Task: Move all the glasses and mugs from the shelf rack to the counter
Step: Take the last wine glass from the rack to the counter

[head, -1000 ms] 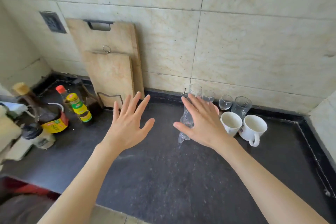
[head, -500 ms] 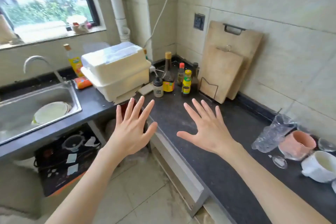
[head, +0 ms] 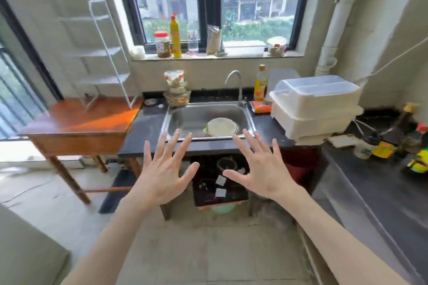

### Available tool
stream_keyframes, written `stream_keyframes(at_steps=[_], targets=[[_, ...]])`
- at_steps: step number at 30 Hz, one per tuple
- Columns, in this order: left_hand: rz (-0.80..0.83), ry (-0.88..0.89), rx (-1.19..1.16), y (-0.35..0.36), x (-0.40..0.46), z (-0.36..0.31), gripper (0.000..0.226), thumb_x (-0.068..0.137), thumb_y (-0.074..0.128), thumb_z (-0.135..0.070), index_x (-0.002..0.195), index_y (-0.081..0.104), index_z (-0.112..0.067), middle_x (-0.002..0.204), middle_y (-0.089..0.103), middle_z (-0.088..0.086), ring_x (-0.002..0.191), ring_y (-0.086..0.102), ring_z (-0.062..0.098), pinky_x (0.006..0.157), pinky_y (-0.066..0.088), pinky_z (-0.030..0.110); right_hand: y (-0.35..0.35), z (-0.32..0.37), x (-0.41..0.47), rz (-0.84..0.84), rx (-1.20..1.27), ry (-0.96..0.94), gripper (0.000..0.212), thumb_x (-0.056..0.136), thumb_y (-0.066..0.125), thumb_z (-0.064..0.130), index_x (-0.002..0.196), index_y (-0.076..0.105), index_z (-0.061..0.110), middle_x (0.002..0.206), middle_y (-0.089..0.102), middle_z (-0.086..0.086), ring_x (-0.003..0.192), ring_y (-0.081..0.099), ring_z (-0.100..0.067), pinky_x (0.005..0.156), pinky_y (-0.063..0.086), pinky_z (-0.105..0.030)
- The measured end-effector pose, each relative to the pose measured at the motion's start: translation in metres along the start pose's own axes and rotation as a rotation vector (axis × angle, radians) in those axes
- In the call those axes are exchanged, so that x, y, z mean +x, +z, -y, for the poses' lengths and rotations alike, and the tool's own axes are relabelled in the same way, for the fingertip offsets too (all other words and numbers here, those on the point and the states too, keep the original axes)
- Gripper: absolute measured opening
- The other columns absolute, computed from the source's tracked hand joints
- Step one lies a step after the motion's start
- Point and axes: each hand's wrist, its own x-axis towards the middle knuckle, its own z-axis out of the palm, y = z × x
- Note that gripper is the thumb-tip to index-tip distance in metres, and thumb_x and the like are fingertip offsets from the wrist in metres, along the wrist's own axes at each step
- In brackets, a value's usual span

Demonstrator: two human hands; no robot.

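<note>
A white wire shelf rack (head: 105, 53) stands on a wooden table (head: 76, 122) at the left; I see no glasses or mugs on its tiers. The dark counter (head: 375, 183) runs along the right side. No glass or mug is in view. My left hand (head: 164, 169) and my right hand (head: 261, 169) are held out in front of me with fingers spread, palms down, holding nothing, over the floor in front of the sink.
A steel sink (head: 206, 118) holds plates (head: 222, 127). A white lidded dish box (head: 315, 104) sits right of it. Sauce bottles (head: 407, 132) stand at the far right. Stacked bowls (head: 177, 90) are behind the sink; bottles and jars line the windowsill (head: 217, 55).
The view has swung left from the counter corner with the glasses and mugs to the sink and window. Both hands stay spread and hold nothing.
</note>
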Motion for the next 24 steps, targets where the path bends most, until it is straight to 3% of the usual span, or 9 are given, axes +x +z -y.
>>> stream_keyframes(at_steps=[3,7,13,20,24], targets=[[-0.010,-0.097,0.022,-0.019,-0.012,0.077,0.065,0.086,0.018,-0.062,0.137,-0.020,-0.047,0.156,-0.015,-0.007,0.137,-0.029,0.011,0.106,-0.025,0.043,0.023,0.066,0.044,0.009,0.055,-0.068,0.088,0.073,0.027,0.078,0.147,0.006,0.035,0.159,0.006,0.002,0.146,-0.003,-0.021,0.115,-0.003,-0.054],[0.006,-0.185,0.018,-0.032,-0.022,0.153,0.060,0.085,0.016,-0.063,0.121,-0.032,-0.056,0.156,-0.015,-0.008,0.138,-0.026,0.013,0.105,-0.025,0.043,0.047,0.134,0.098,0.024,0.040,-0.166,0.085,0.076,0.029,0.077,0.146,0.003,0.036,0.159,0.004,0.002,0.146,-0.003,-0.021,0.115,0.000,-0.055],[-0.008,-0.330,0.069,-0.041,-0.009,0.246,0.066,0.083,0.012,-0.065,0.138,-0.018,-0.046,0.156,-0.016,-0.008,0.140,-0.024,0.017,0.107,-0.023,0.046,0.080,0.205,0.184,0.031,0.049,-0.278,0.085,0.076,0.030,0.076,0.146,0.001,0.037,0.159,0.002,0.002,0.146,-0.005,-0.022,0.114,-0.003,-0.055],[-0.034,-0.397,0.118,-0.047,0.046,0.351,0.064,0.087,0.016,-0.063,0.139,-0.017,-0.045,0.155,-0.018,-0.008,0.138,-0.028,0.014,0.105,-0.026,0.043,0.124,0.259,0.309,0.036,0.063,-0.360,0.088,0.075,0.028,0.079,0.146,-0.001,0.037,0.159,0.001,0.002,0.146,-0.006,-0.021,0.113,-0.008,-0.052],[-0.079,-0.436,0.125,-0.060,0.104,0.421,0.064,0.086,0.013,-0.065,0.139,-0.015,-0.045,0.155,-0.019,-0.010,0.127,-0.037,0.005,0.102,-0.028,0.039,0.133,0.288,0.399,0.027,0.089,-0.405,0.088,0.073,0.028,0.079,0.146,0.001,0.037,0.159,0.001,0.002,0.146,-0.007,-0.021,0.114,-0.007,-0.053]])
